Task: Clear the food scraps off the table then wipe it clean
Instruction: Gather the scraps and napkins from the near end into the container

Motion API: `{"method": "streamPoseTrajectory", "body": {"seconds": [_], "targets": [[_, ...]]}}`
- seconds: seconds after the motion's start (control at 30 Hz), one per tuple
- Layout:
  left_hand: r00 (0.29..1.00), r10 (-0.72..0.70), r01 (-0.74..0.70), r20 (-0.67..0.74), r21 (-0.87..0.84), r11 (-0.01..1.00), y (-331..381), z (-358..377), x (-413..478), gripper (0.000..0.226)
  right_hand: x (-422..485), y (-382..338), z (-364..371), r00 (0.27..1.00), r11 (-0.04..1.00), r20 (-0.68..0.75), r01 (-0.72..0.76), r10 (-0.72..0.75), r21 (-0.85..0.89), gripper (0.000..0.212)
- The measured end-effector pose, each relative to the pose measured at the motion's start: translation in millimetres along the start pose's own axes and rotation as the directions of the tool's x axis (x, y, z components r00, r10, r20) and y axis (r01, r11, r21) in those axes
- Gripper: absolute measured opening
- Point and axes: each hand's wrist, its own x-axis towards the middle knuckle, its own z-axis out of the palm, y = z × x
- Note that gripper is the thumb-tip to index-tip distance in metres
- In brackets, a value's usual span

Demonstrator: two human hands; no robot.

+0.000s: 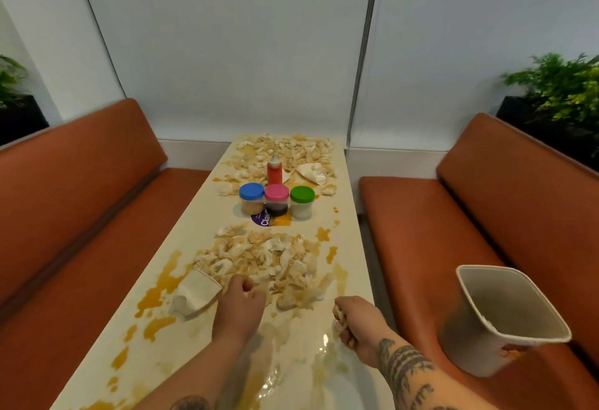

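A long cream table (181, 280) is smeared with orange sauce and strewn with pale food scraps. One heap of scraps (262, 257) lies just beyond my hands, another heap (285, 148) at the far end. My left hand (241, 302) rests at the near edge of the closer heap, fingers curled around some pieces. My right hand (355, 325) grips a clump of scraps near the table's right edge. A crumpled paper bag (194, 294) lies left of my left hand. A white bin (496, 319) sits tilted on the right bench.
Mid-table stand three jars with blue (251, 197), pink (276, 199) and green (302, 202) lids, and a red sauce bottle (275, 170) behind them. A second paper bag (311, 173) lies beyond. Orange benches (81, 215) flank the table; plants sit behind both.
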Motion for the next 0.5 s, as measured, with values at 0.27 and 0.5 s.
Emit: {"method": "streamPoseTrajectory", "body": {"seconds": [0.27,0.5], "targets": [[0.94,0.124,-0.028,0.318,-0.29,0.957,115,99,-17,0.009,4,-27,-95,0.992,0.985,-0.102,0.093,-0.079,0.144,0.035],[0.798,0.089,0.159,0.596,-0.35,0.923,194,229,-49,0.02,10,-36,-229,0.924,0.922,-0.382,0.173,-0.03,0.345,0.005]]}}
